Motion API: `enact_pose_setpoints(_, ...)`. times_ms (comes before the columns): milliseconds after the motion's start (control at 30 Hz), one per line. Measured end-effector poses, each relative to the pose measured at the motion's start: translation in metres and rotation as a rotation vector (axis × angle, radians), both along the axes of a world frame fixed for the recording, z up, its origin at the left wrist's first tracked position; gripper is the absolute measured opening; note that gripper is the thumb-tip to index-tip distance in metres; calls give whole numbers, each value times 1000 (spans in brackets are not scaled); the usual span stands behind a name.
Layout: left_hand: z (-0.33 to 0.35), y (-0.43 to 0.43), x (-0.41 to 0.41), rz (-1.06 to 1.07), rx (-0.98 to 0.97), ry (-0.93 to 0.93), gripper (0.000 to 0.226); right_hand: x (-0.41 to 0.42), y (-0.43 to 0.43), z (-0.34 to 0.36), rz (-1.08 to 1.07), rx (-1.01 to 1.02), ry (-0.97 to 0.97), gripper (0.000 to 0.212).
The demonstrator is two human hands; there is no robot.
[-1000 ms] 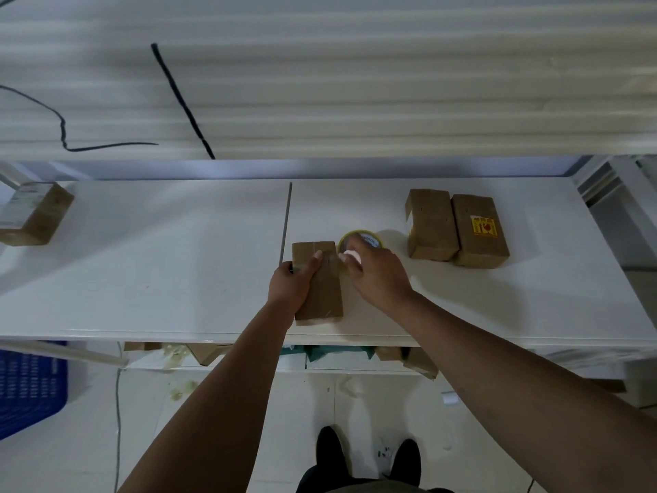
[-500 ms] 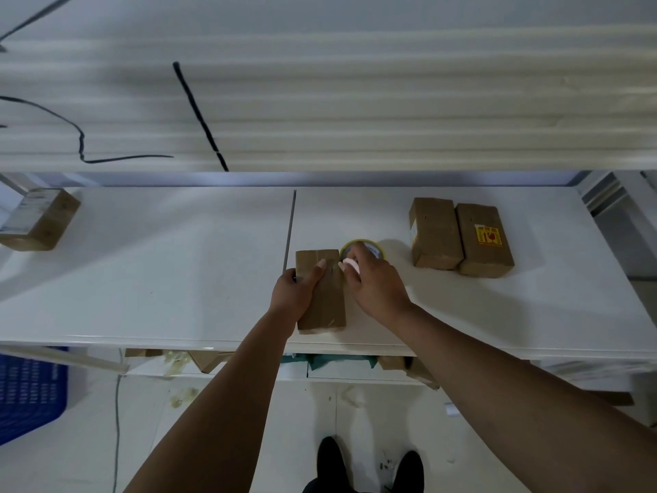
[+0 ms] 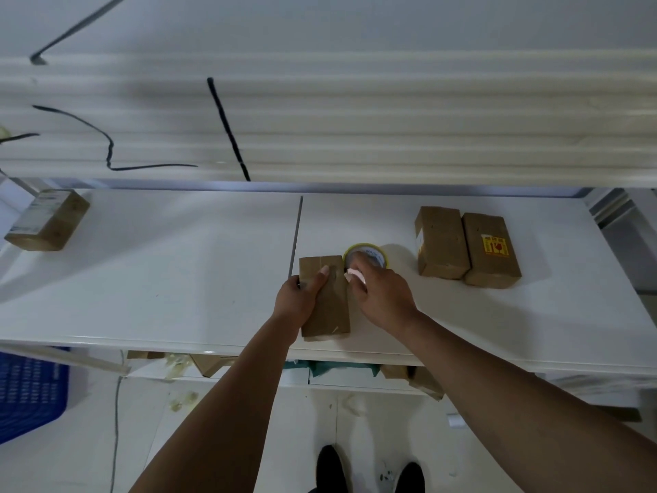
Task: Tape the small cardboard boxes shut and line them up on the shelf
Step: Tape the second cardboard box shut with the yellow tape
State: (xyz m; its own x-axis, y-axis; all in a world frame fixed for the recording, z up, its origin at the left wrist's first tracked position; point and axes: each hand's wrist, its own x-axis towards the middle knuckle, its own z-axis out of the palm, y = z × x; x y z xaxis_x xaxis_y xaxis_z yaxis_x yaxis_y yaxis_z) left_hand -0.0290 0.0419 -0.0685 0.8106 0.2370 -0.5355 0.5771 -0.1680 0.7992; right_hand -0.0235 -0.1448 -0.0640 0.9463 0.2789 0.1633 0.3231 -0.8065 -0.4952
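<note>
Left hand (image 3: 298, 301) is gripping the small cardboard box (image 3: 332, 314) near the front edge of the shelf (image 3: 177, 279), one finger pressing its top. Right hand (image 3: 384, 297) is curling round the yellow tape roll (image 3: 371, 253) just beside it, and two more boxes (image 3: 441, 243) are sitting together back right.

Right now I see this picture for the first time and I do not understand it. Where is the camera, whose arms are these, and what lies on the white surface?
No machine is here: a person wears one camera on the head, looking forward and down, so both arms are their own. The left hand grips a small cardboard box lying near the front edge of the white shelf. The right hand holds a tape roll just beside that box. Further right, a plain box and a box with a yellow label lie side by side. At the far left lies a lone box. Below are the person's shoes.
</note>
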Motion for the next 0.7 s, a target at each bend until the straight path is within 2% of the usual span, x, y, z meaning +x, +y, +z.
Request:
enact_pose_setpoints(100,0,-1,1,5,4,3,67,3,-8,2,17,-46,-9,19)
enact_pose_setpoints(200,1,-1,1,15,-11,0,66,2,-13,4,22,-10,5,17)
enact_pose_setpoints(367,3,2,0,25,-56,1,62,-1,-19,5,-172,133,-75,21)
enact_pose_setpoints(467,2,3,-1,23,-80,6,60,9,-14,2,-73,168,-26,18)
enact_pose_setpoints(567,3,3,-2,20,-79,2,56,14,-13,2,33,184,193,19)
enact_pose_setpoints(633,3,4,-1,27,-79,7,55,10,-17,0,76,97,236,22)
enact_pose_setpoints(700,4,4,1,25,-64,8,54,5,-23,-5,78,-16,185,25)
